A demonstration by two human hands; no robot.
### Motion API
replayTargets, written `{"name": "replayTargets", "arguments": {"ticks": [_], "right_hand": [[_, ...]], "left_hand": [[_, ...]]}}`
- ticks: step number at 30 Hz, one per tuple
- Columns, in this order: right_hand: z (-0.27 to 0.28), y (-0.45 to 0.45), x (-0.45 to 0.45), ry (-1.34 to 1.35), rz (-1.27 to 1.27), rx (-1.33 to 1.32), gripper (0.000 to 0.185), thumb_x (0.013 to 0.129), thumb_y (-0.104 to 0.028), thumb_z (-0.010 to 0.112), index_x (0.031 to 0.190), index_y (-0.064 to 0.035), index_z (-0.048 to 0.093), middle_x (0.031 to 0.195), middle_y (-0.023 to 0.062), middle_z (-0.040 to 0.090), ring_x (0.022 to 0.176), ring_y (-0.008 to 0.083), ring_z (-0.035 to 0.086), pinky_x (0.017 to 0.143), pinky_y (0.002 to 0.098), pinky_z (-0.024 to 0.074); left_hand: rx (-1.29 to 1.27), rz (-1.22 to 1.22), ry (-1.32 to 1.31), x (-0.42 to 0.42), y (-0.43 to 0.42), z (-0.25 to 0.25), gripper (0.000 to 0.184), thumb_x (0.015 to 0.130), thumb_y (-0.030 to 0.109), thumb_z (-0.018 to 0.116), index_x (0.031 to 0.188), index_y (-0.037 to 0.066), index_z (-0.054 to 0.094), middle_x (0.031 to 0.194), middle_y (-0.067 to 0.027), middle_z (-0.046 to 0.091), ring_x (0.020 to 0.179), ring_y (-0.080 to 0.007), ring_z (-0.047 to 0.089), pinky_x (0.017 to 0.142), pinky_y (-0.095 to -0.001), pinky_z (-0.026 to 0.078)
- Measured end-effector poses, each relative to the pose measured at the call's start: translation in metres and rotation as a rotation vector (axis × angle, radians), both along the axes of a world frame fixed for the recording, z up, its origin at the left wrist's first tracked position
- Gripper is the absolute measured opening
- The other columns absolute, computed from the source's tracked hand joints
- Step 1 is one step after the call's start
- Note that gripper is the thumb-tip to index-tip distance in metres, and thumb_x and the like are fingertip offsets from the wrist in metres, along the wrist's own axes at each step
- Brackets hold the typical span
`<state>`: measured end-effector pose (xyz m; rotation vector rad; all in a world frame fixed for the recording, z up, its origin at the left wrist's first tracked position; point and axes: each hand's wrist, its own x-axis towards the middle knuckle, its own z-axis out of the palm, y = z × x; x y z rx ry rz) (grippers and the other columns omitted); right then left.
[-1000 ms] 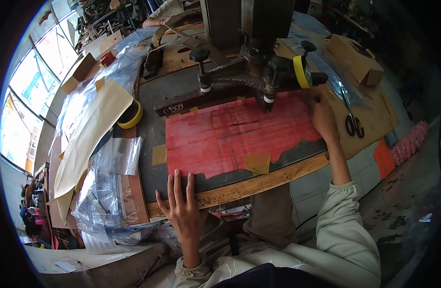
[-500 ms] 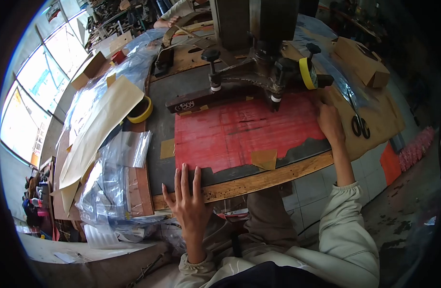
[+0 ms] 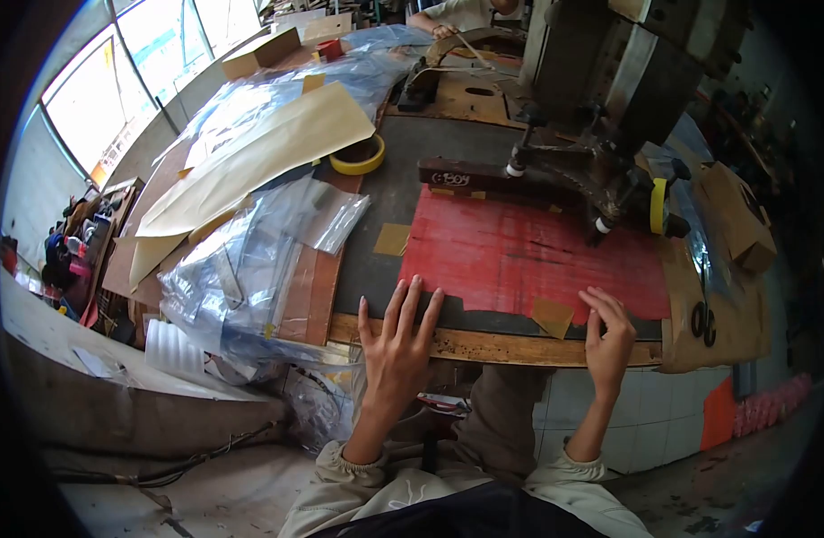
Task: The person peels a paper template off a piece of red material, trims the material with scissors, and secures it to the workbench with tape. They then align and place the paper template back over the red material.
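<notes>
A thin red sheet (image 3: 492, 251) with dark streaks lies on the dark mat (image 3: 367, 278) below a metal machine head (image 3: 582, 170). Fingers spread, my left hand (image 3: 398, 336) rests at the sheet's near left corner, on the mat and wooden edge. My right hand (image 3: 612, 336) is over the sheet's near edge, fingers loosely bent and thumb apart, holding nothing I can see. Just left of it, a tan tape piece (image 3: 553, 316) overlaps the sheet's near edge. Another tape piece (image 3: 392, 239) sits beside the sheet's left edge.
A dark bar (image 3: 461, 177) crosses behind the sheet. Yellow tape rolls (image 3: 358, 160) lie at left and hang on the machine. Black-handled scissors (image 3: 702, 323) rest on brown paper at right. Clear plastic (image 3: 241, 260) and cream sheets (image 3: 259, 157) cover the left. Another person's hand (image 3: 445, 30) shows behind.
My right hand has moved from the sheet's right edge to its near edge, by the tape piece. My left hand stays at the near left corner. The view has turned left.
</notes>
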<state>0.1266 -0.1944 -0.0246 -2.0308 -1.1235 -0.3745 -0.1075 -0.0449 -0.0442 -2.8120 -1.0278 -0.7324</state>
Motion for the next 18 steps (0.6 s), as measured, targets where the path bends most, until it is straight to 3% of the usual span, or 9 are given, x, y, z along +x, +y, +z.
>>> {"name": "replayTargets", "arguments": {"ticks": [2, 5, 11, 15, 16, 18], "right_hand": [[-0.009, 0.003, -0.009, -0.077, -0.011, -0.008, 0.025, 0.081, 0.003, 0.052, 0.1, -0.0035, 0.067, 0.104, 0.0123, 0.064, 0.099, 0.0277, 0.06, 0.086, 0.036, 0.0455], [-0.006, 0.003, -0.008, 0.033, -0.015, 0.011, 0.025, 0.081, 0.004, 0.052, 0.1, -0.0035, 0.067, 0.104, 0.0111, 0.064, 0.101, 0.0264, 0.059, 0.089, 0.0363, 0.0438], [-0.007, 0.001, -0.004, 0.007, 0.014, -0.011, 0.024, 0.081, 0.005, 0.051, 0.098, -0.001, 0.066, 0.105, 0.0115, 0.064, 0.101, 0.0272, 0.059, 0.088, 0.0376, 0.0452], [-0.009, -0.002, -0.008, 0.028, 0.013, -0.003, 0.024, 0.08, 0.005, 0.051, 0.099, -0.001, 0.066, 0.105, 0.0117, 0.064, 0.102, 0.0271, 0.059, 0.089, 0.0375, 0.045], [-0.007, 0.0, -0.007, 0.018, 0.014, -0.001, 0.025, 0.08, 0.005, 0.051, 0.099, -0.001, 0.066, 0.105, 0.0117, 0.064, 0.103, 0.0271, 0.059, 0.089, 0.0375, 0.0448], [-0.007, -0.002, -0.006, -0.033, 0.02, -0.026, 0.025, 0.08, 0.005, 0.051, 0.099, -0.0008, 0.066, 0.106, 0.0117, 0.064, 0.103, 0.0272, 0.059, 0.09, 0.0376, 0.0446]], "left_hand": [[-0.061, -0.028, -0.045, -0.001, -0.001, 0.002, 0.088, 0.052, 0.022, 0.075, 0.134, 0.02, 0.042, 0.141, -0.0078, 0.036, 0.129, -0.0224, 0.037, 0.105, -0.0579, 0.019], [-0.144, -0.046, -0.068, -0.005, -0.005, 0.01, 0.086, 0.055, 0.021, 0.074, 0.134, 0.019, 0.042, 0.141, -0.009, 0.035, 0.129, -0.0225, 0.036, 0.105, -0.0578, 0.019], [-0.091, -0.035, -0.009, -0.005, -0.002, 0.006, 0.088, 0.056, 0.021, 0.073, 0.136, 0.018, 0.039, 0.142, -0.0098, 0.034, 0.131, -0.0217, 0.035, 0.105, -0.0566, 0.018], [-0.465, -0.349, -0.252, -0.032, 0.01, 0.048, 0.086, 0.064, 0.024, 0.076, 0.138, 0.013, 0.035, 0.144, -0.0138, 0.031, 0.133, -0.031, 0.031, 0.106, -0.0526, 0.027], [-0.484, -0.444, -0.336, -0.04, 0.021, 0.054, 0.079, 0.07, 0.024, 0.075, 0.138, 0.014, 0.036, 0.145, -0.0149, 0.029, 0.132, -0.0354, 0.03, 0.105, -0.0467, 0.032], [-0.087, -0.245, 0.075, -0.067, 0.047, 0.078, 0.07, 0.077, 0.018, 0.065, 0.14, 0.019, 0.034, 0.146, -0.0167, 0.024, 0.13, -0.0334, 0.034, 0.104, -0.0467, 0.033]]}}
